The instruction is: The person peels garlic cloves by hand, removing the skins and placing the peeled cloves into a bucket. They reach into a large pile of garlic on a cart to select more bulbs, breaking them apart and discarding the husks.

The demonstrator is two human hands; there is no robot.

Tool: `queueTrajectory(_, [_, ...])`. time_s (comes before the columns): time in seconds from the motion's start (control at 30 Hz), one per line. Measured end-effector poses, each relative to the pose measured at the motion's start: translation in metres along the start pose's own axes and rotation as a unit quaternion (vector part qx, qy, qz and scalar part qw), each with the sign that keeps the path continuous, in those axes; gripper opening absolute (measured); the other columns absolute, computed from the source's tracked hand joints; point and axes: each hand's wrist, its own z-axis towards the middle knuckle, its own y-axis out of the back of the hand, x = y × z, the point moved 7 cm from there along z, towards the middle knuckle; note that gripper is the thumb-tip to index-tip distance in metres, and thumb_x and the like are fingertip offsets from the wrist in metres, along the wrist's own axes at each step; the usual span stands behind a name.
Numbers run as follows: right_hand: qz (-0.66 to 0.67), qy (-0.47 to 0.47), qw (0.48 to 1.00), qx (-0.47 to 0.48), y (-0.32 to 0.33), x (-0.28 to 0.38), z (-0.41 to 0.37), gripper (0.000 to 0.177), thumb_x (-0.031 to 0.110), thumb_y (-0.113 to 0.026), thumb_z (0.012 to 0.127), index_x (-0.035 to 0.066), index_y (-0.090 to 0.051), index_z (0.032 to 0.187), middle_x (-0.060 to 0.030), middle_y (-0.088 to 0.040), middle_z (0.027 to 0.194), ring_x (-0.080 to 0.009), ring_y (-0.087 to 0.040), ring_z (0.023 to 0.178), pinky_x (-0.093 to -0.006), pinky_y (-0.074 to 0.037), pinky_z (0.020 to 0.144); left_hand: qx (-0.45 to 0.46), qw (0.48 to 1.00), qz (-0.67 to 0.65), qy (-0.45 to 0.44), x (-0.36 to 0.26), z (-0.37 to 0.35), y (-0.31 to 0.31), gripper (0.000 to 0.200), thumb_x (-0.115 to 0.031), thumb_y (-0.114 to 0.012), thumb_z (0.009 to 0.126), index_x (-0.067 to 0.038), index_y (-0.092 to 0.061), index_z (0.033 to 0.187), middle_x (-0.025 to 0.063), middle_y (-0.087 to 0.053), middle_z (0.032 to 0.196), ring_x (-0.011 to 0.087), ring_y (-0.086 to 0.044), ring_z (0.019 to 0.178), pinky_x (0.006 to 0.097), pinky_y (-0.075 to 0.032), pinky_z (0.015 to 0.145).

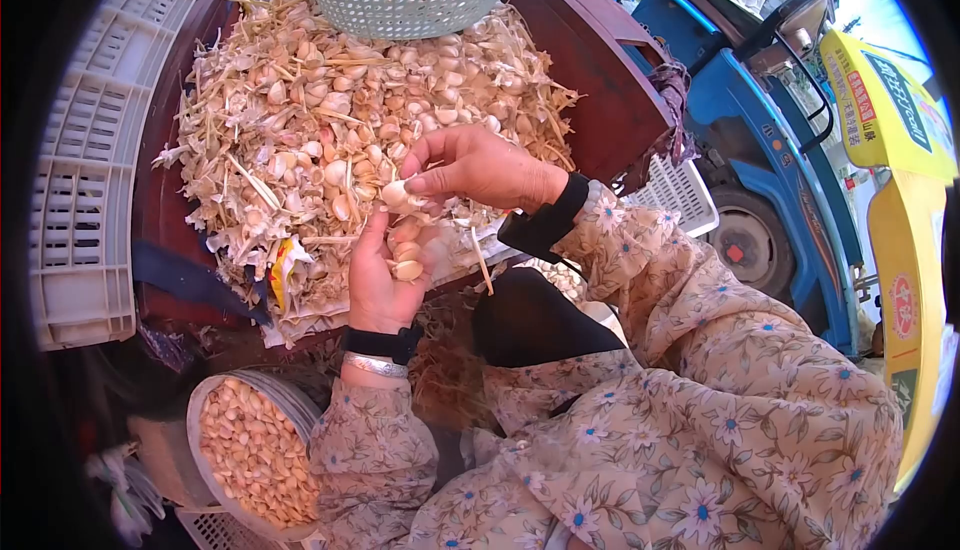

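The clove [396,193] was just above the left palm, near 10 o'clock from the middle of the view and over the near part of the pile [300,130]. The right hand [485,165] came in from 3 o'clock, its thumb and index nearly closed in a pinch on the clove. The left hand [380,275] lay palm up, its fingers half curled round a few loose cloves [406,262], its thumb tip just beside the pinched one; how far its other fingers were bent, I could not tell.

The pile, cloves mixed with dry skins and stalks, spread over the counter [610,80], with the basket [420,5] at its 12 o'clock edge. The bucket [295,395], well filled with cloves, stood near 8 o'clock, and a stack of crates [85,190] rose at 9 o'clock.

The clove looked light and firm, though its flesh would probably bruise under a nail. Its papery skin seemed brittle and likely to slide or flake, so the plump sides made the best hold, with light fingertip pressure. The loose cloves, smooth and rounded, could roll out of a flattened palm, so a shallow cup suited them better
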Motion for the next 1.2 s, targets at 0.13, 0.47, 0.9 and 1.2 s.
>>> queueTrajectory(0.13, [-0.073, -0.034, 0.994, 0.073, -0.006, 0.005, -0.011, 0.017, 0.008, -0.066, 0.080, 0.000, -0.058, 0.093, -0.0003, -0.060, 0.081, -0.0075, -0.057, 0.070, -0.0220, -0.048, 0.064, 0.042, 0.998, 0.045, 0.001, 0.002, 0.001, 0.003, 0.027, -0.035, -0.055, 0.089, -0.010, -0.053, 0.098, 0.0018, -0.055, 0.077, 0.0159, -0.053, 0.065, 0.0230, -0.042, 0.049])
queueTrajectory(0.47, [-0.191, -0.063, 0.976, 0.083, -0.011, 0.005, -0.017, 0.015, 0.003, -0.070, 0.075, 0.004, -0.057, 0.083, 0.0017, -0.060, 0.077, -0.0041, -0.057, 0.071, -0.0192, -0.046, 0.064, 0.049, 0.989, 0.048, 0.128, 0.028, -0.008, 0.000, 0.041, -0.047, -0.059, 0.083, -0.009, -0.053, 0.094, 0.0053, -0.054, 0.072, 0.0147, -0.054, 0.060, 0.0227, -0.044, 0.047])
queueTrajectory(0.9, [-0.382, 0.089, 0.909, 0.139, -0.035, 0.032, -0.024, 0.023, -0.006, -0.071, 0.068, 0.005, -0.052, 0.073, 0.0026, -0.051, 0.073, -0.0045, -0.048, 0.067, -0.0198, -0.041, 0.060, 0.123, 0.987, 0.024, 0.097, 0.037, -0.014, -0.008, 0.041, -0.046, -0.064, 0.078, -0.010, -0.054, 0.093, 0.0034, -0.053, 0.077, 0.0111, -0.050, 0.061, 0.0196, -0.042, 0.047])
queueTrajectory(1.2, [-0.322, 0.037, 0.932, 0.164, -0.038, 0.016, -0.029, 0.023, -0.004, -0.072, 0.069, 0.005, -0.051, 0.073, 0.0030, -0.051, 0.074, -0.0048, -0.049, 0.068, -0.0195, -0.041, 0.060, 0.114, 0.989, 0.043, 0.083, 0.037, -0.020, -0.008, 0.025, -0.034, -0.059, 0.086, -0.009, -0.055, 0.089, 0.0024, -0.053, 0.072, 0.0102, -0.052, 0.057, 0.0192, -0.039, 0.043])
